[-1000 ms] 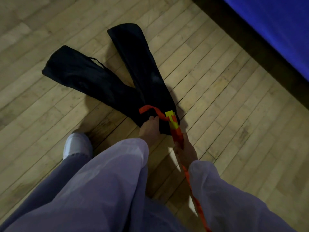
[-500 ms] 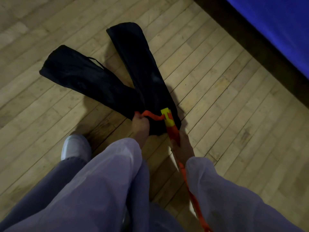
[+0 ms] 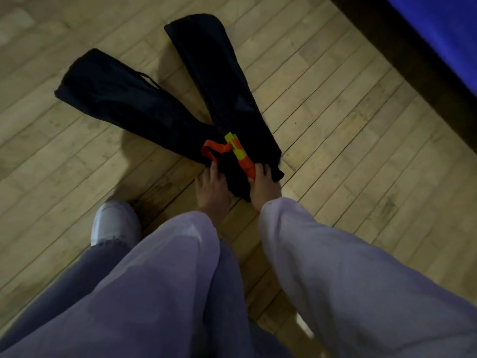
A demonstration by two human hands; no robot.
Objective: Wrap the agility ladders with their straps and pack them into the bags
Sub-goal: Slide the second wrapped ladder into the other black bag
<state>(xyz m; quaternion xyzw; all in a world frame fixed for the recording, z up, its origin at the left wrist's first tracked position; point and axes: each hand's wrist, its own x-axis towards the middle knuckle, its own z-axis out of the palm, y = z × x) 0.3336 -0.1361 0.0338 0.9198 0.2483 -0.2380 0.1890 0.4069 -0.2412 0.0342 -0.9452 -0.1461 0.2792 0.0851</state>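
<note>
Scene: we look down at a pale wooden floor (image 3: 348,151) in dim light, with two black bags lying on it in a V shape.
Long bag (image 3: 219,81): it lies flat, its closed rounded end away from us and its open near end at our hands.
Second bag (image 3: 124,102): it lies to the left of the long bag, angled away, and its near end meets the long bag's near end.
Ladder (image 3: 241,157): we see a folded bundle, orange with a yellow rung end, lying on the near end of the long bag, yellow tip pointing away from us.
Strap (image 3: 215,149): an orange loop arcs left from the bundle, over the long bag's near end.
Left hand (image 3: 211,192): it reaches to the left side of the long bag's mouth. Its fingers close on the strap loop, as far as the blur lets us tell.
Right hand (image 3: 264,189): at the right side of the long bag's mouth, thumb and fingers are clamped on the ladder's orange near end.
Sleeves: both arms wear loose pale sleeves, coming in below the long bag.
Shoe (image 3: 113,223): a light shoe stands on the floor, well to the lower left of the long bag.
Mat (image 3: 444,29): a blue mat with a dark edge lies far to the upper right of the long bag.
</note>
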